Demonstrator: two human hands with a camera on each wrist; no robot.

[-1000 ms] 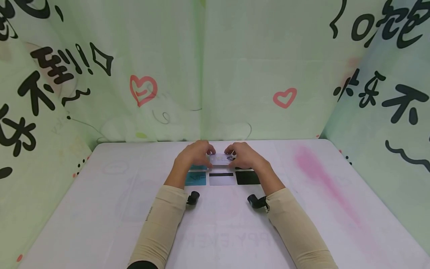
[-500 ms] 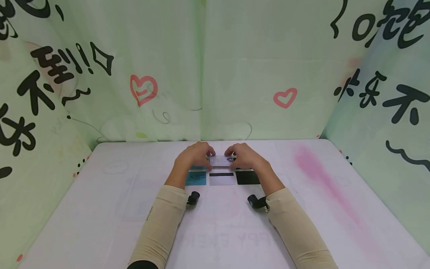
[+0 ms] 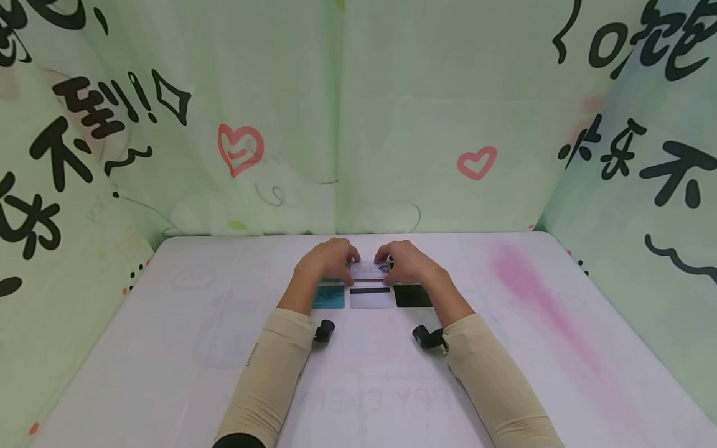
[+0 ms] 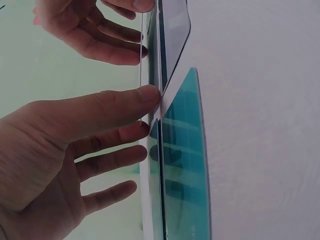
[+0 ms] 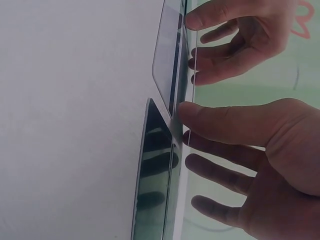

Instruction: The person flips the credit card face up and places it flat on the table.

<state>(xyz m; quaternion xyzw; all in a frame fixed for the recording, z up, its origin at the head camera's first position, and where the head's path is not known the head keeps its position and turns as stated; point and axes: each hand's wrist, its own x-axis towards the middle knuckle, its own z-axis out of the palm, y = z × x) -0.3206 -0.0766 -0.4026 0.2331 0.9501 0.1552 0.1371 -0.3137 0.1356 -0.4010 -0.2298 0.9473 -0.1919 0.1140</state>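
The left grip [image 3: 326, 258] and right grip [image 3: 411, 261] are pinching one pale card [image 3: 366, 270] by its two ends; whether it is touching the table [image 3: 168, 361], I cannot tell. It is sitting just behind one striped card [image 3: 371, 300]. That is lying mid-row among three, between one teal card [image 3: 329, 297] and one dark card [image 3: 413, 296]. Beyond, two red hearts [image 3: 223, 148] are showing on the cloth [image 3: 392, 124].

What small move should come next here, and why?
Probably lower the white, printed, rectangular card flat onto the white table: the bare left hand and bare right hand pinch its ends, the wrist views suggest it is raised, and it sits behind the pale, black-striped, rectangular card.
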